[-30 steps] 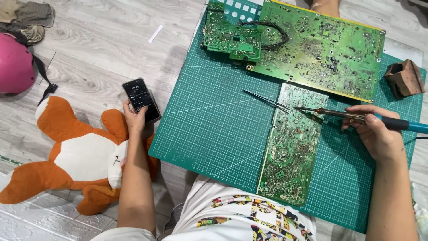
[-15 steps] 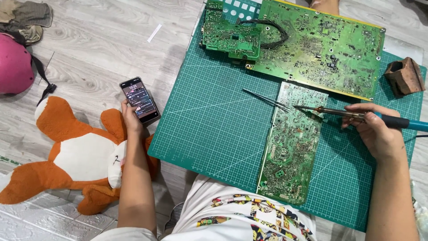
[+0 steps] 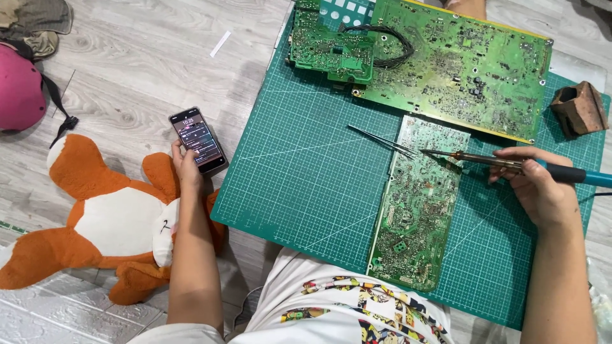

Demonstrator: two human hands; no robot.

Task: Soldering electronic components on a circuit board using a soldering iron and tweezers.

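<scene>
My left hand holds a black smartphone with its screen lit, above the wooden floor left of the mat. My right hand grips a soldering iron with a teal handle; its tip rests over the top of a long narrow green circuit board. Thin metal tweezers lie on the green cutting mat just left of that board's top.
A large green circuit board and a smaller one with black wires lie at the mat's far edge. A brown holder sits at the right. An orange and white plush toy and a pink helmet lie on the floor at left.
My left hand has lifted and tilted the phone; its screen went from dark to lit. My right hand and the soldering iron have stayed in place.
</scene>
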